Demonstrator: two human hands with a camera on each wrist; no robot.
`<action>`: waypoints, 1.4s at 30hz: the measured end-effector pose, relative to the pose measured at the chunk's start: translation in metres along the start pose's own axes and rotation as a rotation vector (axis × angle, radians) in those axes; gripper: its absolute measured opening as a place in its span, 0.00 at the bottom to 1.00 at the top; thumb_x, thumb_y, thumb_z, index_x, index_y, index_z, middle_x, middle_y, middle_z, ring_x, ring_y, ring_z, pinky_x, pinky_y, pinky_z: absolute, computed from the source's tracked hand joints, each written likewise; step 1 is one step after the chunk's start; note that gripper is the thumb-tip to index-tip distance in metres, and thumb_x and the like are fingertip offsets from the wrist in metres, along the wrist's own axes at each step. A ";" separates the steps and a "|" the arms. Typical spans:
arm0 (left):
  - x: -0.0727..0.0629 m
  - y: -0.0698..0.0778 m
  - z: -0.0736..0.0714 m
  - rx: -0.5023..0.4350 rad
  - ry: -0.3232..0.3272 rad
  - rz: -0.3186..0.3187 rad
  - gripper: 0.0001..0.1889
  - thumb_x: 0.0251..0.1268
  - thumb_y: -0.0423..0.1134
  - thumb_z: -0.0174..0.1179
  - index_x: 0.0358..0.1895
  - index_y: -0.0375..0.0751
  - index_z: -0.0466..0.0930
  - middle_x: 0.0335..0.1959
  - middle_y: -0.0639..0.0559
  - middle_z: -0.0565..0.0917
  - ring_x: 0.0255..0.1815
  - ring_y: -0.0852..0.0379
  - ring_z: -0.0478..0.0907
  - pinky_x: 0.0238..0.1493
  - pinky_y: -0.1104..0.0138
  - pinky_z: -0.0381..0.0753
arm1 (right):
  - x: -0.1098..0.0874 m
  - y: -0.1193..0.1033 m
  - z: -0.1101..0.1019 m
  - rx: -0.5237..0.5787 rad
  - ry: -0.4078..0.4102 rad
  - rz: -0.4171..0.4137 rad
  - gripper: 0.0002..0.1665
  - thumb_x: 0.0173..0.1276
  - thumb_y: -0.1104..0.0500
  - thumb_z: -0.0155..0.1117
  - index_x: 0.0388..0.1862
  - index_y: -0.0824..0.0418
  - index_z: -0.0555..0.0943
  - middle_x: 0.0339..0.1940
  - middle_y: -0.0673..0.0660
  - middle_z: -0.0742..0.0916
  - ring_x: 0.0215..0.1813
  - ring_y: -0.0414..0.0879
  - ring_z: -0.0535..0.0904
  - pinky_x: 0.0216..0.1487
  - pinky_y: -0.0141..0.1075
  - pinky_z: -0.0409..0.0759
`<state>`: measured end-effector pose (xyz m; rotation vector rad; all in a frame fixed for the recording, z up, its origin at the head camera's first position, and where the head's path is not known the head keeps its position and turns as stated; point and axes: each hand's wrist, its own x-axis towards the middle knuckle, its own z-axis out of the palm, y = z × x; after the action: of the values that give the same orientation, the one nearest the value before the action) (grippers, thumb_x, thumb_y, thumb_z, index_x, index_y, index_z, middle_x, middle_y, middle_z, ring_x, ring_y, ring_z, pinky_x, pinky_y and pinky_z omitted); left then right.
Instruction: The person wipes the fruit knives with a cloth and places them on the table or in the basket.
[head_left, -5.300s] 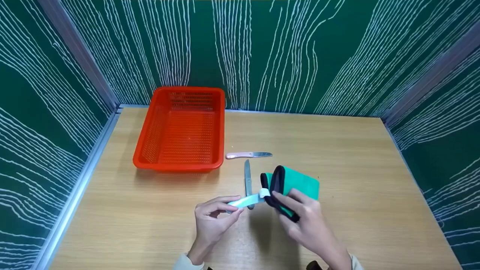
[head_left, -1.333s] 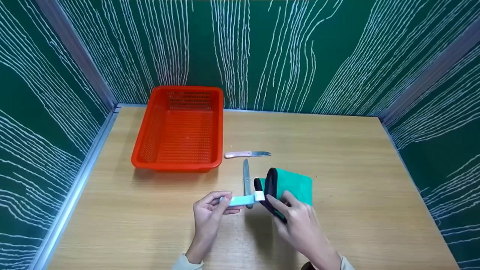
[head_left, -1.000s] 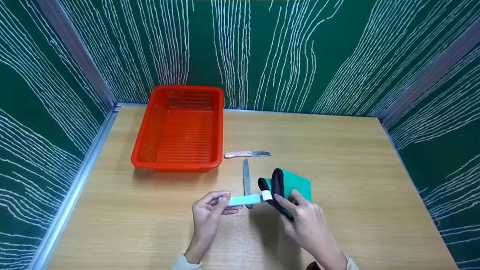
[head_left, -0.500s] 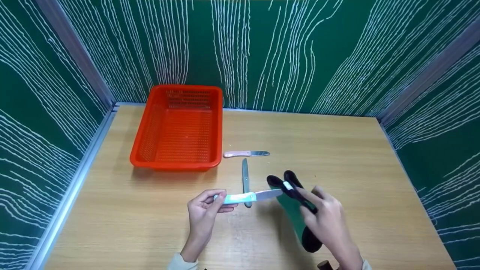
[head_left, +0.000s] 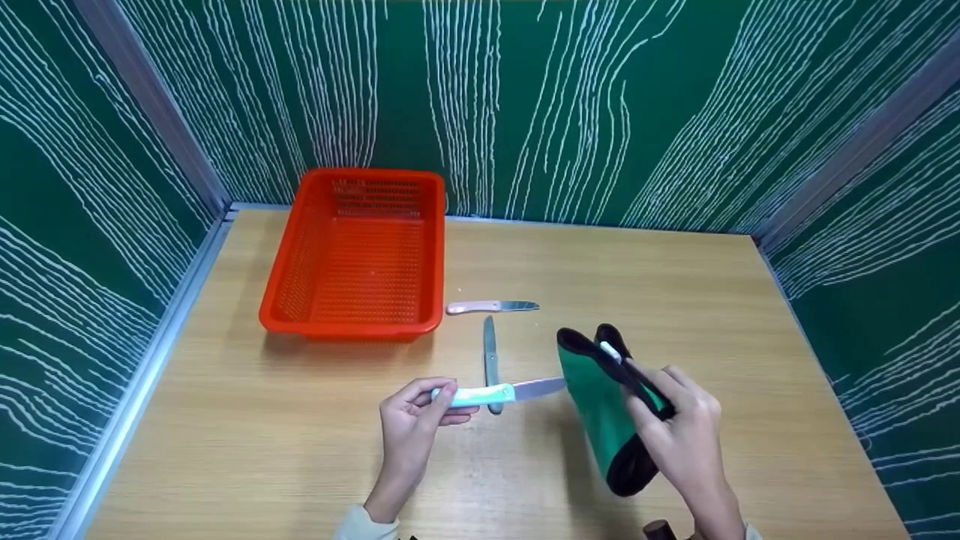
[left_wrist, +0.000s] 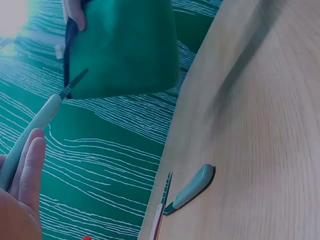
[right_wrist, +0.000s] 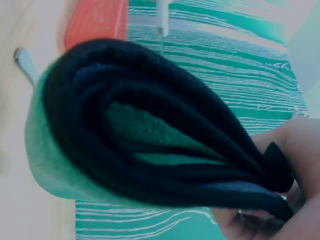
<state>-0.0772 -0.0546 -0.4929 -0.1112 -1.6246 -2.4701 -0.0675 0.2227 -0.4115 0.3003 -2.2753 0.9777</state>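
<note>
My left hand (head_left: 405, 431) pinches the light turquoise handle of a knife (head_left: 480, 395), whose bare blade points right toward the cloth. Folded over on itself, a green cloth with black edging (head_left: 592, 397) is gripped by my right hand (head_left: 686, 431) along its bound edge; a small white tag (head_left: 610, 350) sticks out near the fingertips. In the left wrist view the blade tip overlaps the green cloth (left_wrist: 125, 50). The right wrist view looks into the black-edged folds (right_wrist: 165, 120). A grey-green knife (head_left: 490, 352) lies on the table, partly behind the held one.
Farther back, a pink-handled knife (head_left: 484, 307) lies crosswise on the wooden table (head_left: 712, 300). A red plastic basket (head_left: 352, 328) stands at the back left. Green walls with white wavy lines (head_left: 480, 97) enclose the table at the back and sides.
The knife's blade, earlier hidden at the folded cloth, has come into view. My right hand has carried the cloth right and turned it, black edges up. My left hand keeps hold of the handle.
</note>
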 end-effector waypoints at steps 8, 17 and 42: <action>-0.002 0.003 0.003 0.035 0.032 -0.049 0.11 0.59 0.31 0.64 0.39 0.24 0.80 0.31 0.33 0.84 0.27 0.38 0.84 0.29 0.53 0.85 | 0.010 -0.045 0.002 0.094 -0.034 -0.020 0.16 0.46 0.79 0.68 0.34 0.68 0.86 0.19 0.51 0.77 0.18 0.36 0.65 0.14 0.24 0.58; -0.001 0.001 0.004 0.028 -0.002 0.024 0.10 0.62 0.29 0.61 0.39 0.22 0.78 0.30 0.32 0.83 0.27 0.39 0.84 0.28 0.52 0.85 | -0.007 -0.030 0.036 0.209 -0.156 -0.151 0.27 0.42 0.79 0.68 0.45 0.64 0.85 0.28 0.49 0.81 0.22 0.36 0.71 0.17 0.21 0.69; -0.002 0.000 0.000 -0.012 -0.015 0.049 0.10 0.63 0.28 0.60 0.40 0.20 0.78 0.32 0.30 0.83 0.28 0.38 0.84 0.29 0.51 0.85 | -0.020 -0.026 0.052 -0.130 -0.341 -0.273 0.23 0.44 0.73 0.70 0.44 0.61 0.86 0.27 0.50 0.72 0.21 0.39 0.66 0.18 0.23 0.65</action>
<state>-0.0753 -0.0541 -0.4927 -0.1693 -1.5936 -2.4489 -0.0651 0.1667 -0.4362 0.7477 -2.5011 0.6740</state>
